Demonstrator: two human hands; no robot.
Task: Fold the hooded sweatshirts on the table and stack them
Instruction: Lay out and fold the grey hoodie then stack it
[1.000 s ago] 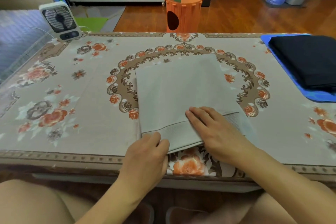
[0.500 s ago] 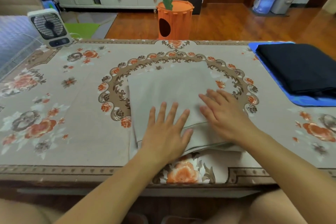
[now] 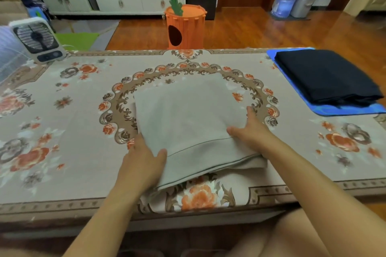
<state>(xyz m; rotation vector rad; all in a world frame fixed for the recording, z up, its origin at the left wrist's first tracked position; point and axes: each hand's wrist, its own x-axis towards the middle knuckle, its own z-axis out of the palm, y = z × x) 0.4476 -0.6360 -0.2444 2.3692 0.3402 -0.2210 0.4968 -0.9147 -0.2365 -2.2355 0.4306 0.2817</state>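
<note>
A folded grey hooded sweatshirt (image 3: 188,119) lies in the middle of the flowered table (image 3: 62,131), its ribbed hem toward me. My left hand (image 3: 144,160) grips its near left edge, thumb on top and fingers slipped underneath. On the right edge my right hand (image 3: 250,131) holds it the same way, thumb over the cloth and fingers under the side. A folded black sweatshirt (image 3: 325,77) rests on a blue mat (image 3: 344,109) at the far right of the table.
A small white fan (image 3: 37,41) stands at the table's far left corner, beside a clear mesh cover (image 3: 8,56). Beyond the far edge an orange carrot-shaped bin (image 3: 184,25) stands on the wooden floor. My knees are under the near edge.
Both hands lay flat on top of the grey sweatshirt half a second ago. They have slid out to its left and right edges and taken hold of it.
</note>
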